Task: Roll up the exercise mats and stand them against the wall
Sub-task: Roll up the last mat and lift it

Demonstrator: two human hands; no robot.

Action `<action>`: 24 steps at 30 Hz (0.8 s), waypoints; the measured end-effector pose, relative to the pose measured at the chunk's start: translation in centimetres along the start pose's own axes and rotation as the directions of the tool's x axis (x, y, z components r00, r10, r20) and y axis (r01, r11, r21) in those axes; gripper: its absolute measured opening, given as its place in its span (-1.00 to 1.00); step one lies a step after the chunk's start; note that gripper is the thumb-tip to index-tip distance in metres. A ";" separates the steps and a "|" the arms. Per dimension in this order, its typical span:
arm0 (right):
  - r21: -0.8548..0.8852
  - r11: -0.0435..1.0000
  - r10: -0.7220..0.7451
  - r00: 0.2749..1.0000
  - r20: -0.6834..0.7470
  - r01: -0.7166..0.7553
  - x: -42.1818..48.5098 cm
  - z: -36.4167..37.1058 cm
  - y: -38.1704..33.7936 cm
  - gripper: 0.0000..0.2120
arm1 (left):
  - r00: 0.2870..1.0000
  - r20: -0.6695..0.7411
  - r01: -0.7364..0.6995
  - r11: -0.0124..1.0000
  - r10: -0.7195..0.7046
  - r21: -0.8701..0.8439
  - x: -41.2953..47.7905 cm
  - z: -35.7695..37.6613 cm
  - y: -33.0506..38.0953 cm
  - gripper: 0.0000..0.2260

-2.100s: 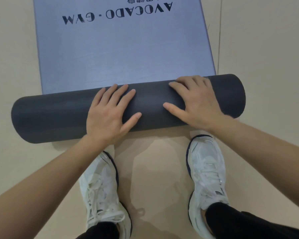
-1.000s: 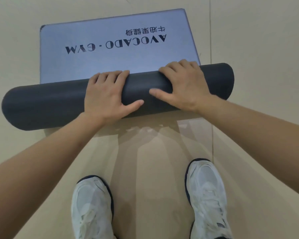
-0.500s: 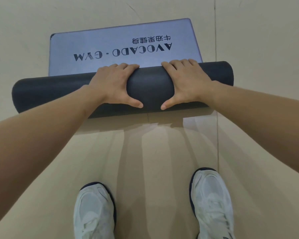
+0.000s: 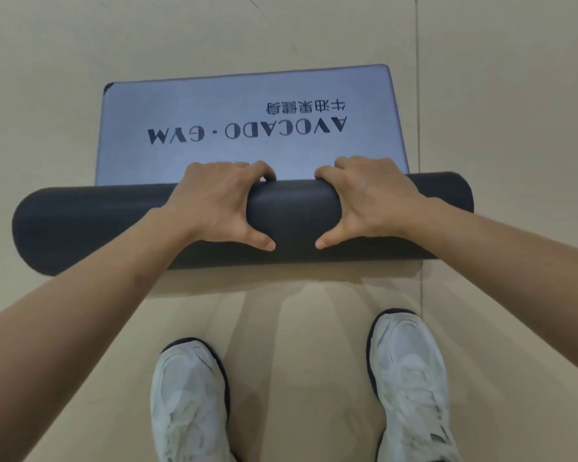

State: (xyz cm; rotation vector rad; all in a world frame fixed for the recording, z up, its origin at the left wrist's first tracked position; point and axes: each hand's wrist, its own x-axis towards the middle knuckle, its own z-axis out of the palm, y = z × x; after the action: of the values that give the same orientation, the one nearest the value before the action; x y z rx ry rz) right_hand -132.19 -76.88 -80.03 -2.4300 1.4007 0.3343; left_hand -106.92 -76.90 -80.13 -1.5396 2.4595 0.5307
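A blue-grey exercise mat printed "AVOCADO · GYM" lies on the floor, most of it wound into a thick dark roll running left to right. My left hand grips the roll left of centre, fingers curled over its far side and thumb on the near side. My right hand grips it the same way right of centre. A short flat stretch of mat shows beyond the roll, ending at its far edge.
The beige tiled floor surrounds the mat on all sides. My two white sneakers, the left one and the right one, stand on the floor behind the roll. No wall shows in this view.
The roll has travelled forward over the flat mat, which is now much shorter. My hands went from lying flat on top to curling round the roll. My feet stepped forward.
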 end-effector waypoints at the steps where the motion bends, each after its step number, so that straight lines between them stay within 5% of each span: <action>1: 0.015 1.000 -0.006 0.999 0.040 0.005 -0.9 0.4 -0.3 -0.05 | 0.999 0.033 -0.005 1.000 0.005 -0.014 -0.9 0.3 0.5 -0.18; 9: 0.072 0.995 -0.081 0.981 0.175 0.070 -4.4 3.0 -1.4 -0.02 | 0.996 0.089 0.034 0.999 -0.030 -0.034 -6.8 4.2 3.5 -0.14; 16: 0.237 0.971 -0.059 0.946 0.318 -0.019 -1.0 2.2 0.4 -0.07 | 0.924 -0.381 0.023 0.999 -0.033 -0.031 -9.9 7.2 5.8 -0.21; 21: 0.328 0.939 -0.048 0.900 0.433 -0.108 0.9 1.7 1.2 -0.12 | 0.953 -0.295 0.088 0.995 -0.070 0.046 -9.4 9.1 6.5 0.01; 24: 0.299 0.947 0.019 0.949 0.316 -0.118 0.4 1.8 1.7 -0.01 | 0.948 -0.310 0.083 0.996 -0.069 0.032 -7.8 8.5 5.5 0.01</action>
State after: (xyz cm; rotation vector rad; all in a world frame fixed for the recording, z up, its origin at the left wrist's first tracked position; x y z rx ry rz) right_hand -133.54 -77.27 -82.11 -1.9764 1.2904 0.4491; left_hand -108.65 -64.88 -84.11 -1.8109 2.5973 0.2336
